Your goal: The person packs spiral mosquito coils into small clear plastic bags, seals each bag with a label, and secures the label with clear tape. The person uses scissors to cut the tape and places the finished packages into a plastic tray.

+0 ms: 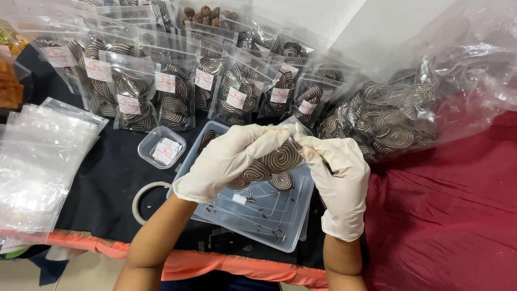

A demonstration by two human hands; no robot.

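Note:
Both my hands wear white gloves. My left hand point(231, 159) and my right hand point(339, 172) together hold a small clear pouch point(277, 161) filled with brown-and-cream spiral cookies, gripping it near its top edge. The pouch hangs over a clear plastic tray point(280, 237) that holds crumbs and a loose cookie point(281, 181).
Several filled, labelled pouches point(167, 97) stand in rows behind the tray. A big clear bag of loose spiral cookies point(393, 118) lies at the right on red cloth. Empty pouches point(37, 161) are stacked at the left. A small box of labels point(161, 146) and a tape ring point(141, 200) sit nearby.

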